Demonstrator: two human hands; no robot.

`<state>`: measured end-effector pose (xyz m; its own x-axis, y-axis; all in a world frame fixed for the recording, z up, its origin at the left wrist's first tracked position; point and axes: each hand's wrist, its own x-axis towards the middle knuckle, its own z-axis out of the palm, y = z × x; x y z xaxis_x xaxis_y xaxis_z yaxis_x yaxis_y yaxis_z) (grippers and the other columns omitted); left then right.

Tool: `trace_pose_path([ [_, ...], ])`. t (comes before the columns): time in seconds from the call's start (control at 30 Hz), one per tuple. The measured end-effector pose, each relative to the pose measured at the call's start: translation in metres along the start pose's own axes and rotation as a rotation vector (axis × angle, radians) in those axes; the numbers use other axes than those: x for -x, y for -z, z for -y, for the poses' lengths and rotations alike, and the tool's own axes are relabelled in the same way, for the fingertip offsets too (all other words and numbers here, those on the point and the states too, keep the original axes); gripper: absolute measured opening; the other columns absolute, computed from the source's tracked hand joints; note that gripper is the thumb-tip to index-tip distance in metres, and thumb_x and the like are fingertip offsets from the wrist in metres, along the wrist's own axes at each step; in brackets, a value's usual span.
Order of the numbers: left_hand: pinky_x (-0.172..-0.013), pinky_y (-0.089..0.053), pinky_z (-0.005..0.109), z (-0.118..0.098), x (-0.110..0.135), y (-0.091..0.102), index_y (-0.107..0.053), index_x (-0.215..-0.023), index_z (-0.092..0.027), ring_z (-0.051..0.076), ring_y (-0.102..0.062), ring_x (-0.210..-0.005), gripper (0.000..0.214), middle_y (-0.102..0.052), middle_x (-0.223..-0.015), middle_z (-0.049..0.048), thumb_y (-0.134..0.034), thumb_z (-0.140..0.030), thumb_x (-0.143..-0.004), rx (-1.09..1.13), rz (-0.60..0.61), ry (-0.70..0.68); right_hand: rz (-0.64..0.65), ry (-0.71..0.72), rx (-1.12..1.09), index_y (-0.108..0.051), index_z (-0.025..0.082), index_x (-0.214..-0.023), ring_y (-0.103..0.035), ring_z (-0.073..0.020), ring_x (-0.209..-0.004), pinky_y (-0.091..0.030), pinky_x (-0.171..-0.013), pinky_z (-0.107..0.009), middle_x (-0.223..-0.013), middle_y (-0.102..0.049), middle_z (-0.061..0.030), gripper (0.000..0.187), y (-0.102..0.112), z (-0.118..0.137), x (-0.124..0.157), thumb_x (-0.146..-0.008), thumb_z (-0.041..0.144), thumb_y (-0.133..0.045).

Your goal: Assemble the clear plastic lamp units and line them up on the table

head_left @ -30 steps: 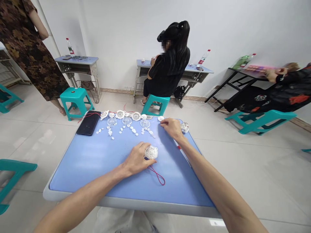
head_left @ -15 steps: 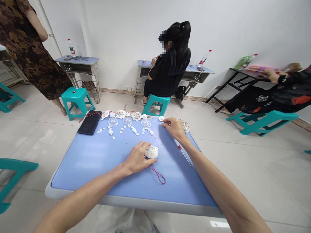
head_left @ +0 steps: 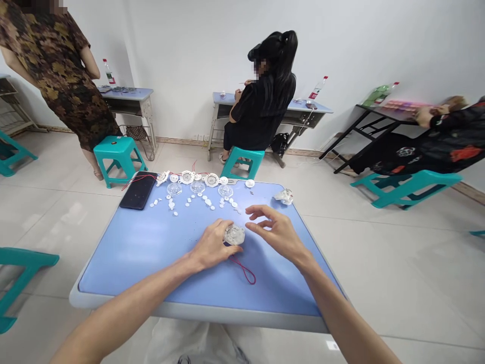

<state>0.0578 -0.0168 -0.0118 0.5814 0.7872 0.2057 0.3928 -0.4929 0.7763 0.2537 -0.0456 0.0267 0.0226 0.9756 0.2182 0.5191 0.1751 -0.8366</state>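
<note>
While the left hand (head_left: 210,247) grips a clear ribbed plastic dome (head_left: 234,234) from the side, the dome sits on the worktop just in front of the palm; the right hand (head_left: 276,233) is empty, raised, with fingers loosely curled, and stands apart from the left, just beside the dome without touching it; a looped red wire (head_left: 242,269) runs out from under the dome and lies on the blue worktop (head_left: 129,258) towards the near edge.

Farther along the worktop: three clear domes (head_left: 197,187) in a loose row; white plastic ring parts (head_left: 186,177) joined by thin red wire along the far edge; small white plastic discs (head_left: 189,202) scattered below them; one larger white disc (head_left: 249,183) near the far edge; a crumpled clear-and-white piece (head_left: 284,196) at the right edge; a black smartphone (head_left: 138,190) at the far left corner.

Beyond the worktop: a person in black (head_left: 261,106) seated on a teal plastic stool (head_left: 242,163) at a blue desk (head_left: 227,98); a person in a brown patterned dress (head_left: 49,65) standing at left; a seated person (head_left: 435,146) working at a black folding table (head_left: 379,121) at right.
</note>
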Motion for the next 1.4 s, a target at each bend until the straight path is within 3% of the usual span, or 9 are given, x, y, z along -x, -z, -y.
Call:
trace_pose_path([
  [0.4, -0.086, -0.048, 0.035, -0.002, 0.0, 0.002, -0.057, -0.118, -0.018, 0.023, -0.061, -0.097, 0.049, -0.064, -0.106, 0.0069, -0.076, -0.029, -0.074, 0.026, -0.004, -0.017, 0.266, -0.031, -0.137, -0.055, 0.025, -0.115, -0.059, -0.0238, -0.109, -0.061, -0.079, -0.04, -0.117, -0.058, -0.0077, 0.042, -0.006, 0.001, 0.018, -0.076, 0.033, -0.069],
  [0.63, -0.086, -0.049, 0.036, -0.003, 0.001, 0.005, -0.051, -0.122, -0.019, 0.025, -0.062, -0.1, 0.057, -0.064, -0.114, 0.0085, -0.076, -0.038, -0.074, 0.061, -0.002, 0.016, 0.234, -0.051, -0.218, -0.056, 0.024, -0.113, -0.059, -0.0245, -0.112, -0.059, -0.087, -0.041, -0.119, -0.059, -0.0074, 0.043, -0.019, 0.004, 0.022, -0.075, 0.037, -0.073],
  [0.83, -0.08, -0.049, 0.033, -0.002, 0.001, 0.007, -0.054, -0.114, -0.019, 0.023, -0.063, -0.096, 0.048, -0.065, -0.108, 0.0066, -0.074, -0.042, -0.076, 0.111, 0.047, -0.002, 0.176, -0.08, -0.226, -0.059, 0.026, -0.113, -0.061, -0.023, -0.107, -0.059, -0.086, -0.04, -0.115, -0.059, -0.0059, 0.04, -0.031, 0.003, 0.027, -0.075, 0.032, -0.072],
  [1.17, -0.082, -0.049, 0.034, -0.004, 0.0, 0.013, -0.051, -0.12, -0.018, 0.024, -0.062, -0.097, 0.059, -0.065, -0.112, 0.0073, -0.077, -0.025, -0.068, 0.148, 0.111, 0.021, 0.161, -0.065, -0.248, -0.059, 0.027, -0.114, -0.061, -0.024, -0.106, -0.06, -0.084, -0.04, -0.118, -0.056, -0.006, 0.043, -0.033, -0.003, 0.03, -0.073, 0.026, -0.072],
  [1.4, -0.074, -0.049, 0.03, -0.004, -0.001, 0.02, -0.055, -0.111, -0.018, 0.02, -0.062, -0.086, 0.044, -0.067, -0.098, 0.003, -0.066, -0.012, -0.069, 0.126, 0.13, 0.021, 0.169, -0.031, -0.159, -0.055, 0.028, -0.123, -0.059, -0.0253, -0.11, -0.057, -0.09, -0.044, -0.12, -0.055, -0.0068, 0.051, -0.035, -0.006, 0.031, -0.075, 0.026, -0.072],
])
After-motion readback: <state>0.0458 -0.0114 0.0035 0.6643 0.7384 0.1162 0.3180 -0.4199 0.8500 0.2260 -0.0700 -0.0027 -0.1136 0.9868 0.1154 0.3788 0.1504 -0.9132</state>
